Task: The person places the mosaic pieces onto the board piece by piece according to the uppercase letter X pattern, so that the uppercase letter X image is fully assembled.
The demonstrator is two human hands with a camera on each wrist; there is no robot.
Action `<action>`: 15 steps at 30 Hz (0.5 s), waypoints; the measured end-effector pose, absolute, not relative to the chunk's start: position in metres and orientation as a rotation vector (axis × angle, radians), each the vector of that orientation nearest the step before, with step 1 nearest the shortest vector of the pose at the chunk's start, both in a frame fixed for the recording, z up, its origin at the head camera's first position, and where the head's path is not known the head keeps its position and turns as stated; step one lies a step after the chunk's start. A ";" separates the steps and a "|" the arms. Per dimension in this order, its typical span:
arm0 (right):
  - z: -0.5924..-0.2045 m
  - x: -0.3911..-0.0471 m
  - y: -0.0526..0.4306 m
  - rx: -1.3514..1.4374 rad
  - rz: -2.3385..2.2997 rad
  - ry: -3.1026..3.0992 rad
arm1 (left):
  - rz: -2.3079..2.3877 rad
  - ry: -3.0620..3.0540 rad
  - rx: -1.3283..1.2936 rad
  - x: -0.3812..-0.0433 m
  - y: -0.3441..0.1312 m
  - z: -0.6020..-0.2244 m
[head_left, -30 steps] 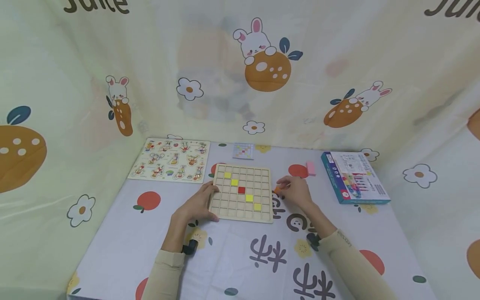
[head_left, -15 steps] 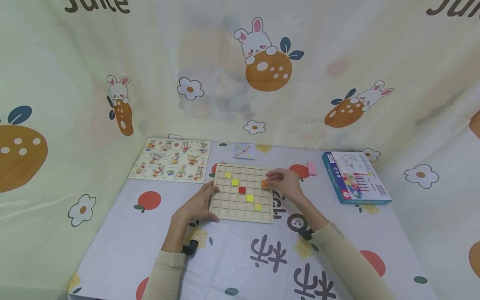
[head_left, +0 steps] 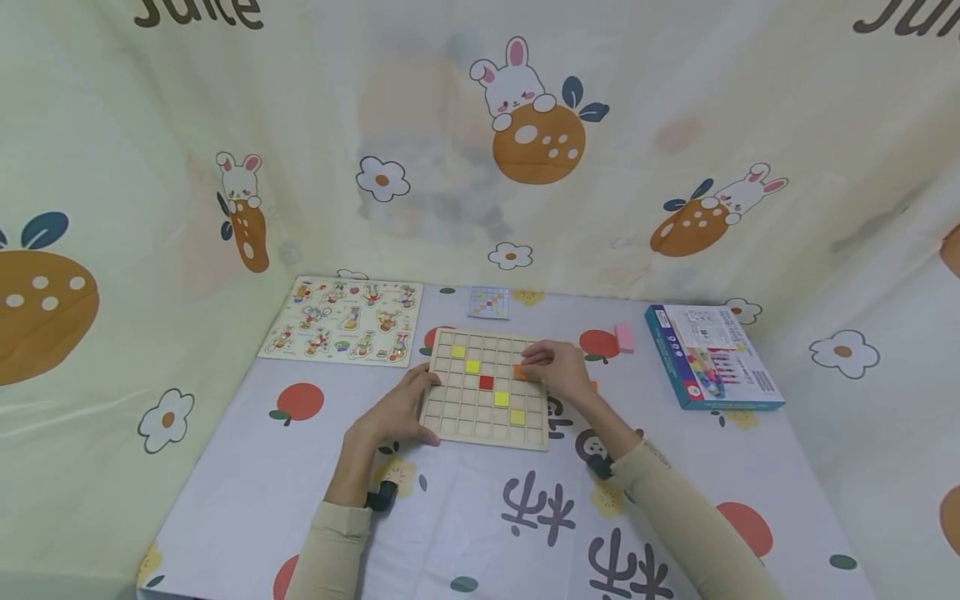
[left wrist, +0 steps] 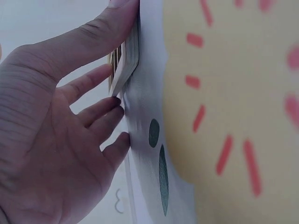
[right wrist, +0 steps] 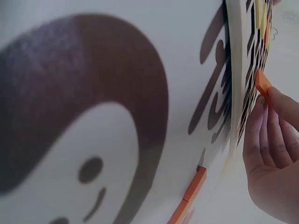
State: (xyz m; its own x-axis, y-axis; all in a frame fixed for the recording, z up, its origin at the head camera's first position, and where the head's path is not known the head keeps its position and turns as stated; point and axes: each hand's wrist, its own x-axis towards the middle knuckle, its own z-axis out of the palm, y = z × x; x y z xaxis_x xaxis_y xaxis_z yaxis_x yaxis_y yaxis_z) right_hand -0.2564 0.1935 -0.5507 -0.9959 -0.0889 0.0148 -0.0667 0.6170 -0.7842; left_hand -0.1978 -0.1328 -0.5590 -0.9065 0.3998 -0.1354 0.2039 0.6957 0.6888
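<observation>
A wooden grid board [head_left: 480, 423] lies mid-table, with several yellow tiles [head_left: 502, 400] and a red tile [head_left: 487, 383] in a diagonal line. My left hand [head_left: 396, 408] holds the board by its left side, thumb at the near corner and fingers along the edge. Between thumb and fingers, my right hand [head_left: 561, 371] pinches an orange tile [right wrist: 262, 84] over the right part of the grid. In the right wrist view this tile is tilted, close over the board's cells. More orange tiles [right wrist: 189, 196] lie in a row on the tablecloth, mostly hidden by my right hand in the head view.
At the back left lies a picture puzzle board [head_left: 341, 323]. A small pattern card [head_left: 489, 303] is behind the grid board. Toward the right are a pink block [head_left: 624, 338] and a blue-and-white box [head_left: 712, 357]. A printed curtain [head_left: 420, 225] hangs behind the table.
My right hand has carried the orange tile leftward from the table beside the board to over the grid's right columns. My left hand stays at the board's left side.
</observation>
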 end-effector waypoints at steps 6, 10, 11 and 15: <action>-0.557 -0.258 0.191 -0.129 -1.319 2.832 | 1.016 2.631 0.466 -0.197 -0.134 -0.560; -0.557 -0.261 0.191 -0.150 -1.329 2.829 | 1.016 2.635 0.466 -0.197 -0.134 -0.560; -0.557 -0.262 0.191 -0.149 -1.333 2.832 | 1.015 2.635 0.468 -0.196 -0.134 -0.560; -0.556 -0.266 0.191 -0.128 -1.385 2.842 | 1.011 2.638 0.482 -0.196 -0.134 -0.561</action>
